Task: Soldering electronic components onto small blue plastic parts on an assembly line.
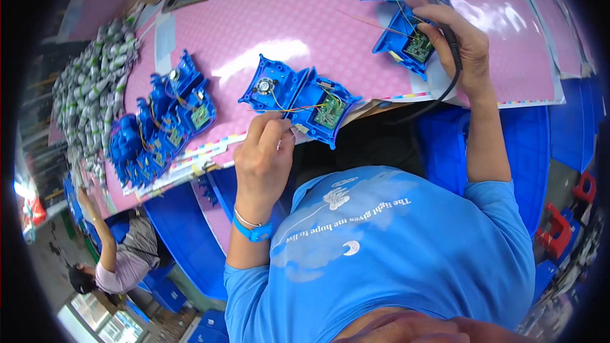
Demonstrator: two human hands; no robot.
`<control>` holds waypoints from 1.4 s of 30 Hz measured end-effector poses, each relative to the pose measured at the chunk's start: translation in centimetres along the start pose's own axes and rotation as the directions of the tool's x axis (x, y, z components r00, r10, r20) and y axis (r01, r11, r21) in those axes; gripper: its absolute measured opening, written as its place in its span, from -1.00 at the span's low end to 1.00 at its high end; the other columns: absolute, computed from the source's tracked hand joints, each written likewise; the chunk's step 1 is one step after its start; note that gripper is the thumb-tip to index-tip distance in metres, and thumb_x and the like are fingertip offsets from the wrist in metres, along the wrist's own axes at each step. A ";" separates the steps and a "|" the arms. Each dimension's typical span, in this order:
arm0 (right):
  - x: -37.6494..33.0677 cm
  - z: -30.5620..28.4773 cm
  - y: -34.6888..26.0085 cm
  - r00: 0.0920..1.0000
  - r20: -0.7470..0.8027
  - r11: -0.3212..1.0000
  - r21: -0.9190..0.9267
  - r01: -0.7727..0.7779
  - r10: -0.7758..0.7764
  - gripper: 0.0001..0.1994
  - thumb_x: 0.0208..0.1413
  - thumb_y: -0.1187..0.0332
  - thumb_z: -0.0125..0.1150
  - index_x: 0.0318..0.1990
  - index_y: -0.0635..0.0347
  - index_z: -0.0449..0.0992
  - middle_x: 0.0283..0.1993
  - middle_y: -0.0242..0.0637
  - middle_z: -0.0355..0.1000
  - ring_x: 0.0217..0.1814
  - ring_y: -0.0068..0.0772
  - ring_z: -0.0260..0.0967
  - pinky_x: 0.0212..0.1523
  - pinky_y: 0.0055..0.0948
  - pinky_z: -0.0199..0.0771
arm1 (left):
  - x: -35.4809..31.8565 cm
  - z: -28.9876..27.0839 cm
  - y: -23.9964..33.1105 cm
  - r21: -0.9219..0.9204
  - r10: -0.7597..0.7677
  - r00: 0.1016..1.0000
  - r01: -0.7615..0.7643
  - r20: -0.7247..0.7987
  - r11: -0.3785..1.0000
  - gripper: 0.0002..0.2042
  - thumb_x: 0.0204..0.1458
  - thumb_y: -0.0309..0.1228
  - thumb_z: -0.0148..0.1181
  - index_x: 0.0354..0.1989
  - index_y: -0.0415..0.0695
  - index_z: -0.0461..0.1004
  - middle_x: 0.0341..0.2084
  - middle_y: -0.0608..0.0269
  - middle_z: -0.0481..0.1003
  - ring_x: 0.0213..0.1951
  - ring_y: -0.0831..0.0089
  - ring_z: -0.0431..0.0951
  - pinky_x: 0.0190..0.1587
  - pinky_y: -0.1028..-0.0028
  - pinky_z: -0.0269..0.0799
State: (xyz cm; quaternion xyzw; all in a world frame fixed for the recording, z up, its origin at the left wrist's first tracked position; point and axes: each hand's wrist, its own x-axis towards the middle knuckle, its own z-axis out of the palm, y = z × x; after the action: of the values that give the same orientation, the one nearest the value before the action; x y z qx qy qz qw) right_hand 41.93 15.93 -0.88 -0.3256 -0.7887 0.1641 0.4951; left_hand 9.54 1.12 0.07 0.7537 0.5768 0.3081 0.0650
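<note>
An opened blue plastic housing (302, 95) lies at the table's near edge, its two halves side by side. One half carries a small round speaker (265, 86), the other a green circuit board (331, 111) with thin wires. My left hand (264, 152) is pinched closed at its near edge, beside an orange wire; what the fingertips hold is hidden. My right hand (467, 44) is around a dark pen-like tool with a black cord (454, 51), apparently a soldering iron. Thumb and fingers are close to a second opened blue housing (394, 35) and its board (418, 46).
Several more blue housings (159, 124) stand in a row on the pink-covered table (305, 13). A heap of small grey-white wrapped parts (95, 82) lies at far left. Blue bins (184, 235) sit below the edge. Another person (121, 260) works at lower left.
</note>
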 end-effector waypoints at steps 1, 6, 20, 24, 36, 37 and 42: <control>0.2 0.2 -0.6 0.998 0.063 0.999 -0.034 0.021 -0.019 -0.69 0.20 0.66 0.27 0.07 0.20 0.58 0.12 -0.12 0.62 0.18 -0.30 0.58 0.15 -0.45 0.57 | -0.9 -0.1 0.0 -0.012 -0.020 0.999 0.020 -0.038 1.000 -0.80 -0.09 -0.70 0.33 -0.31 -0.16 0.54 -0.28 0.16 0.61 -0.40 0.17 0.65 -0.38 0.33 0.59; 1.0 1.3 -2.3 0.989 0.072 0.965 -0.223 0.139 -0.126 -0.73 0.14 0.70 0.32 -0.01 0.28 0.57 0.12 0.00 0.60 0.12 -0.25 0.58 0.10 -0.44 0.54 | -3.1 -1.1 -0.1 -0.134 -0.230 0.961 0.211 -0.154 0.968 -0.74 -0.13 -0.65 0.48 -0.24 -0.14 0.61 -0.20 0.23 0.66 -0.62 0.55 0.42 -0.58 0.53 0.32; -5.5 10.0 -10.7 0.974 0.166 0.984 0.073 -0.165 0.151 -0.70 0.11 0.73 0.32 -0.02 0.29 0.51 0.22 0.09 0.53 0.06 -0.22 0.65 -0.10 -0.47 0.63 | -3.5 0.9 -1.6 -0.768 -0.499 0.849 0.435 0.174 0.471 -0.67 0.02 -0.56 0.45 0.00 -0.29 0.64 -0.20 0.34 0.55 -0.54 0.82 0.23 -0.51 0.68 0.14; -4.6 11.1 -9.9 0.995 0.089 0.990 0.123 -0.065 0.054 -0.70 0.11 0.74 0.31 -0.01 0.32 0.49 0.17 0.22 0.53 0.08 -0.17 0.64 -0.08 -0.44 0.64 | -3.6 0.5 -2.4 -0.941 -0.512 0.838 0.303 0.186 0.154 -0.68 0.13 -0.62 0.32 0.08 -0.31 0.61 -0.23 0.34 0.52 -0.40 0.73 0.33 -0.35 0.67 0.25; -2.3 8.2 -13.0 0.987 0.128 0.965 0.254 0.058 -0.093 -0.78 0.27 0.41 0.19 -0.06 0.39 0.58 -0.41 -0.08 0.56 -0.40 -0.23 0.56 -0.31 -0.36 0.55 | -1.4 1.6 -4.6 -0.607 -0.438 0.815 0.139 -0.379 0.783 -0.60 0.21 -0.63 0.28 0.23 -0.19 0.49 -0.29 0.33 0.58 -0.47 0.75 0.42 -0.48 0.69 0.35; -2.4 7.7 -13.0 0.981 0.180 0.964 0.264 0.027 -0.077 -0.78 0.28 0.40 0.18 -0.06 0.38 0.59 -0.43 -0.11 0.55 -0.43 -0.27 0.53 -0.35 -0.38 0.51 | -1.3 1.7 -4.8 -0.608 -0.440 0.815 0.140 -0.378 0.782 -0.60 0.21 -0.63 0.28 0.23 -0.19 0.49 -0.29 0.33 0.58 -0.47 0.75 0.42 -0.48 0.69 0.35; -3.0 7.8 -13.0 0.982 0.190 0.948 0.314 -0.055 -0.006 -0.75 0.26 0.31 0.19 -0.13 0.36 0.63 -0.51 -0.22 0.49 -0.55 -0.39 0.43 -0.42 -0.40 0.40 | -0.9 2.4 -4.5 -0.692 -0.446 0.803 0.060 -0.395 0.720 -0.61 0.20 -0.65 0.27 0.21 -0.21 0.47 -0.33 0.33 0.57 -0.50 0.78 0.39 -0.53 0.70 0.27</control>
State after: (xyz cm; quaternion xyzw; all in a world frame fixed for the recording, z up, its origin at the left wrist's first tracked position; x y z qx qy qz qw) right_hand 31.37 4.84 1.11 -0.2342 -0.7911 0.3253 0.4621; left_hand 6.97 2.37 -4.21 0.4754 0.5294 0.6733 0.2011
